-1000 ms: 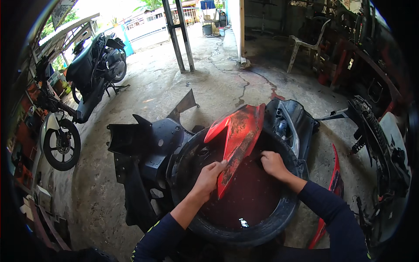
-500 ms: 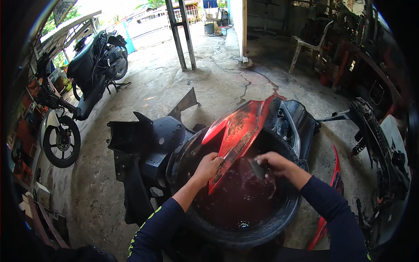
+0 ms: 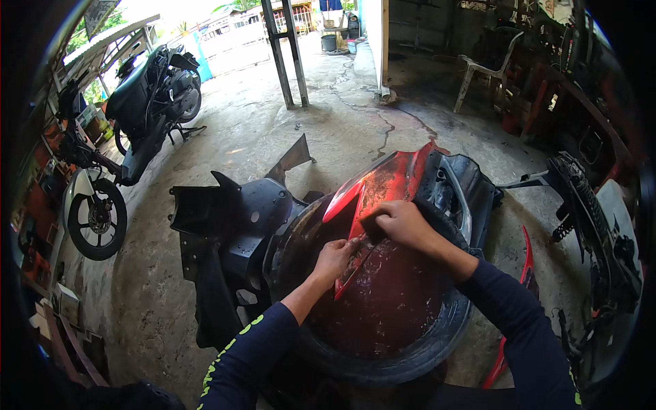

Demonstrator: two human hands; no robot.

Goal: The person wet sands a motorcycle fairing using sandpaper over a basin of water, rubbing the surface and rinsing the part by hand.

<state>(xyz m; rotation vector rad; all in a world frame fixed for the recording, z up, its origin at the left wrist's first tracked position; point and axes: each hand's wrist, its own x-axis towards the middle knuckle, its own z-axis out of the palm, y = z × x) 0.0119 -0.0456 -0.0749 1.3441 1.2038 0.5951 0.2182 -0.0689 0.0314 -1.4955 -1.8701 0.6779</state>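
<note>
A red motorcycle fairing panel (image 3: 387,180), worn and scuffed on its face, leans slantwise over a round black tub (image 3: 445,345) of reddish water. Its narrow near end hangs over the water. My left hand (image 3: 333,262) is closed round the panel's edge near that end. With bent fingers, my right hand (image 3: 403,224) presses a small dark piece that looks like sandpaper (image 3: 372,229) against the panel, just above my left hand. My fingers partly cover the piece.
Black plastic motorcycle panels (image 3: 263,205) lie left of the tub; another dark panel (image 3: 471,181) sits behind its right rim. A slim red trim piece (image 3: 526,256) and a stripped motorcycle frame (image 3: 581,198) are at the right. A motorcycle (image 3: 140,116) stands far left.
My right hand has moved up and left from above the water onto the panel, bringing the sandpaper against it. My left hand keeps its hold, shifted slightly right with the panel's near end.
</note>
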